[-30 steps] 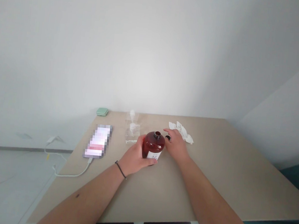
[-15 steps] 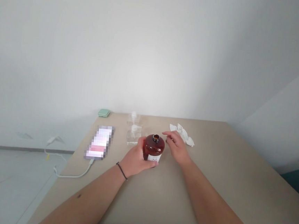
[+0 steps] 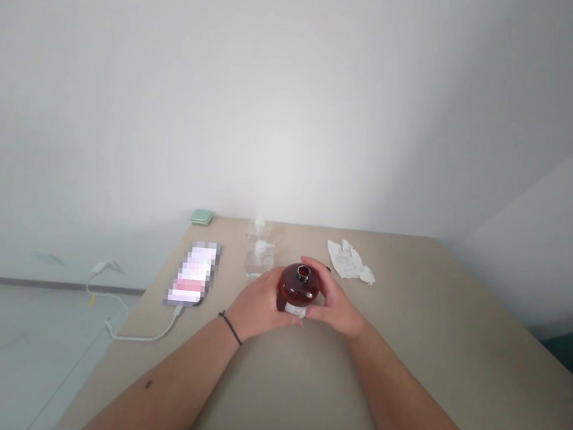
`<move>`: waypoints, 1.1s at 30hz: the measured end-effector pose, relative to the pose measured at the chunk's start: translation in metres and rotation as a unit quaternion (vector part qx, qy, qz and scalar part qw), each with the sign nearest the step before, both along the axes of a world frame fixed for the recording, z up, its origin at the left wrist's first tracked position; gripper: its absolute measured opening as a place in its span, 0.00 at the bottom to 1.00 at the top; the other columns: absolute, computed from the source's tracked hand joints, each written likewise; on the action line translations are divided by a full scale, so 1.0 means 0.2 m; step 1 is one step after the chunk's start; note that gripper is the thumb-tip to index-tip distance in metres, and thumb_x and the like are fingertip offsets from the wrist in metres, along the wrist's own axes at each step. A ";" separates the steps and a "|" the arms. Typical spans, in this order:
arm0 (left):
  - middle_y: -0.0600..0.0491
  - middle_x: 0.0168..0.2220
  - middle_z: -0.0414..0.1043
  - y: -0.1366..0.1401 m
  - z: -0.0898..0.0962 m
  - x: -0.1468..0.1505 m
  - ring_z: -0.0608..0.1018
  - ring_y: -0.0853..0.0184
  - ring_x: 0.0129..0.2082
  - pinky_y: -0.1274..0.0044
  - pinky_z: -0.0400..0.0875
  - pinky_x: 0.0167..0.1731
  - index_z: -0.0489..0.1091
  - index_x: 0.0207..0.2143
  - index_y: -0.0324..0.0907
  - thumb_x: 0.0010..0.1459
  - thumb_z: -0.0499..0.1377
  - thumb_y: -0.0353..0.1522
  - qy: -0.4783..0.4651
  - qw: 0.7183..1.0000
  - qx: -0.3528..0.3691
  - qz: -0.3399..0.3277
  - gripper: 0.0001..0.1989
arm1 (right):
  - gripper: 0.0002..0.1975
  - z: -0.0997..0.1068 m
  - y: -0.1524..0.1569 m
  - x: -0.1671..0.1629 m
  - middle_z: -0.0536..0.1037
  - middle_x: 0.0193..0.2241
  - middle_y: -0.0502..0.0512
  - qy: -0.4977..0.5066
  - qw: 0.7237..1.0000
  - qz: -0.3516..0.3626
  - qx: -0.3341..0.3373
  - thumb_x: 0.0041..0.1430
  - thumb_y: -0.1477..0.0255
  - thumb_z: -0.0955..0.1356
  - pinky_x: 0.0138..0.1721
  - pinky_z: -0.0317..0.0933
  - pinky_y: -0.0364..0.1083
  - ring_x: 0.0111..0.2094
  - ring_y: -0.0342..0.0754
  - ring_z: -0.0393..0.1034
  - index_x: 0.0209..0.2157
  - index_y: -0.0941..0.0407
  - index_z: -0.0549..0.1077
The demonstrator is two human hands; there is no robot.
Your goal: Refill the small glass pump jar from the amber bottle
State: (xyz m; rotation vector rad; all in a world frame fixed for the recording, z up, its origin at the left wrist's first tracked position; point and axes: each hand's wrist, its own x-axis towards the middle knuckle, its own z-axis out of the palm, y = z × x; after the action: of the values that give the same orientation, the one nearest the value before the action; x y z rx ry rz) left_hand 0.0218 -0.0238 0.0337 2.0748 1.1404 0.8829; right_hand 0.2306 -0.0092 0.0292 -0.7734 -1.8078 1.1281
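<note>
A brown glass bottle (image 3: 294,288) with a narrow, uncapped neck and a white label is held upright over the middle of the table. My left hand (image 3: 258,304) wraps its left side, thumb across the front by the label. From the right, my right hand (image 3: 335,305) grips it too, with fingers behind the shoulder and thumb at the front. The bottle's base is hidden, so I cannot tell whether it touches the table. Behind my left hand stands a clear plastic pump bottle (image 3: 259,259) with a white top.
Right of the bottle lies a crumpled white tissue (image 3: 350,261). A phone (image 3: 194,274) with a white cable (image 3: 142,339) plugged in rests on the left. A small green case (image 3: 202,218) sits at the back left corner of the beige table (image 3: 431,335), against the wall.
My right hand has moved left and closed around the bottle's right side; before, it hovered beside it, near the tissue. My left hand keeps its hold.
</note>
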 end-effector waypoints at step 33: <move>0.45 0.44 0.76 0.35 0.22 -0.25 0.78 0.56 0.41 0.67 0.70 0.44 0.71 0.51 0.43 0.59 0.57 0.42 0.297 0.942 0.085 0.134 0.20 | 0.41 -0.03 0.00 -0.06 0.71 0.54 0.60 0.036 0.999 0.031 0.004 0.45 0.62 0.78 0.56 0.62 0.55 0.53 0.56 0.69 0.58 0.50 0.60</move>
State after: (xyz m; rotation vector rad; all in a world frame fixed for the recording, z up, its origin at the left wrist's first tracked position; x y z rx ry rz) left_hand -0.0276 0.0462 0.0770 2.4538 1.7435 0.4824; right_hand 0.2194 -0.0088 0.0224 -0.6680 -1.7857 1.1745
